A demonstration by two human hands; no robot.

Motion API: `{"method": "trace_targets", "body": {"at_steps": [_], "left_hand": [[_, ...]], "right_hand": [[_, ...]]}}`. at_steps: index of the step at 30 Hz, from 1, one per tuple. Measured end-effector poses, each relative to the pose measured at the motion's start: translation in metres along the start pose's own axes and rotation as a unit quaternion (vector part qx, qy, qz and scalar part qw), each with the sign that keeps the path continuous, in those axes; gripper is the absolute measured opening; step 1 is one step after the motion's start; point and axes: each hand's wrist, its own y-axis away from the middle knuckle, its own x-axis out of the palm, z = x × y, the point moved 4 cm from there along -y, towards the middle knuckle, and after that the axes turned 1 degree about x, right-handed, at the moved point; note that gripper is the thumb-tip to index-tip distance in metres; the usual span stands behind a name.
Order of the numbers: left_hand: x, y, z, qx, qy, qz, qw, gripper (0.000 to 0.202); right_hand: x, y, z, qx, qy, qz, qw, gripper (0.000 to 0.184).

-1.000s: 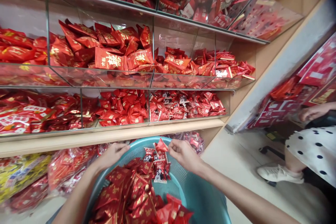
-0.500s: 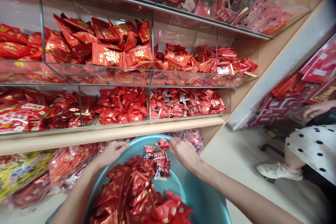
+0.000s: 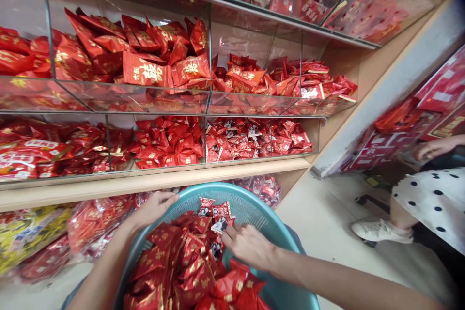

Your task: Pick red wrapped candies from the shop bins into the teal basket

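Observation:
A teal plastic basket [image 3: 286, 244] with a perforated wall stands in front of me. My left hand [image 3: 156, 208] is closed over its far left rim. Inside, my right hand [image 3: 249, 246] has its fingers curled in a pinch at a small red candy packet [image 3: 219, 225] with a black-and-white print. Two similar small packets lie just beyond my fingertips. Larger red packets with gold print [image 3: 192, 261] fill the left and near side of the basket. My right thumb is partly hidden.
Shelves with clear dividers hold red candy packets [image 3: 169, 143] in several compartments above a wooden ledge [image 3: 145, 181]. Below the ledge lie bagged yellow packets [image 3: 34, 240] and red bags. At right, a person in a polka-dot garment [image 3: 432, 198] sits close by.
My right hand has moved from the far rim area down and toward me into the basket, to the small packets. My left hand stays on the rim. The view has shifted slightly.

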Motion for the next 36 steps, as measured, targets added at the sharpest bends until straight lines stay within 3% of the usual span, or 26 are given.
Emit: {"method": "trace_targets", "body": {"at_steps": [9, 17, 23, 27, 36], "left_hand": [[0.0, -0.001, 0.002, 0.005, 0.006, -0.004, 1.0, 0.045], [-0.001, 0.0, 0.0, -0.002, -0.004, -0.003, 1.0, 0.047], [-0.001, 0.0, 0.0, 0.004, 0.002, 0.001, 1.0, 0.047], [0.0, -0.001, 0.001, 0.001, 0.0, -0.001, 1.0, 0.046], [0.001, -0.002, 0.006, 0.005, 0.01, 0.008, 1.0, 0.046]], "right_hand": [[0.014, -0.003, 0.004, -0.009, -0.003, 0.017, 1.0, 0.014], [0.019, -0.005, 0.013, -0.058, -0.005, -0.007, 0.998, 0.01], [0.018, -0.003, -0.016, 0.075, -0.131, 0.028, 0.988, 0.023], [0.015, -0.004, -0.029, 0.128, -0.183, 0.041, 0.974, 0.025], [0.005, -0.011, -0.024, 0.083, -0.199, 0.002, 0.976, 0.026]]}}
